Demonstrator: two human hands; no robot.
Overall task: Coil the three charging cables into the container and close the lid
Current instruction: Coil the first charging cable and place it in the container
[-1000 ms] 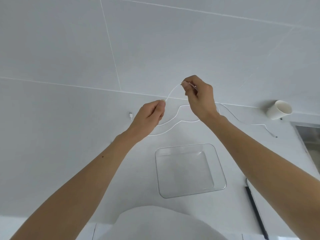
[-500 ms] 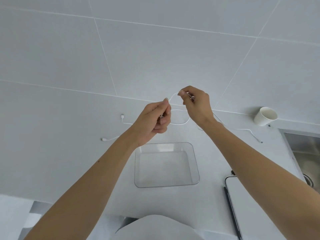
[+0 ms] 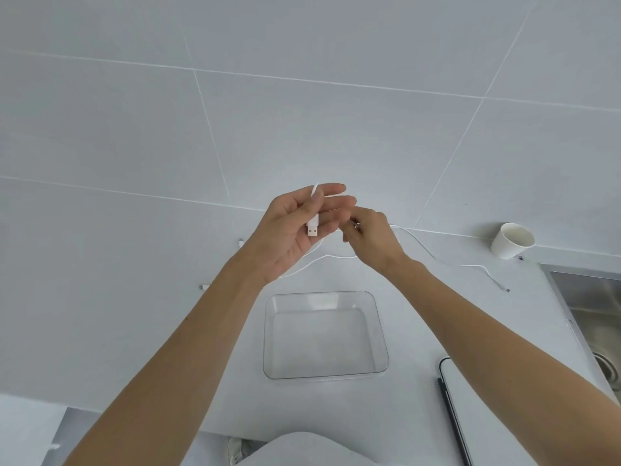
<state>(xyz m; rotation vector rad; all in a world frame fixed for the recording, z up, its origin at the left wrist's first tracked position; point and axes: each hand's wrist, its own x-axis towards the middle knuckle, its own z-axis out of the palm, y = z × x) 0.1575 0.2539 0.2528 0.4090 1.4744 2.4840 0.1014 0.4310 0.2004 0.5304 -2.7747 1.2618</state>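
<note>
My left hand (image 3: pixel 289 230) is raised palm-up above the counter, its thumb pinning the USB plug (image 3: pixel 313 227) of a thin white charging cable (image 3: pixel 433 257). My right hand (image 3: pixel 369 237) pinches the same cable just right of the left fingers. From there the cable trails right along the counter to its small end plug (image 3: pixel 505 289). More white cable (image 3: pixel 302 268) runs on the counter under my hands, with plug ends (image 3: pixel 204 286) at the left. The clear, empty container (image 3: pixel 325 334) sits below my hands. Its lid (image 3: pixel 452 398), with a dark rim, lies at the right, partly under my right forearm.
A white paper cup (image 3: pixel 511 240) lies tipped at the back right by the tiled wall. A steel sink (image 3: pixel 591 307) borders the counter on the right. The counter's front edge is near my body.
My left hand has opened out palm-up, showing the USB plug under its thumb. My right hand has dropped lower and closer to the left fingers, still pinching the cable.
</note>
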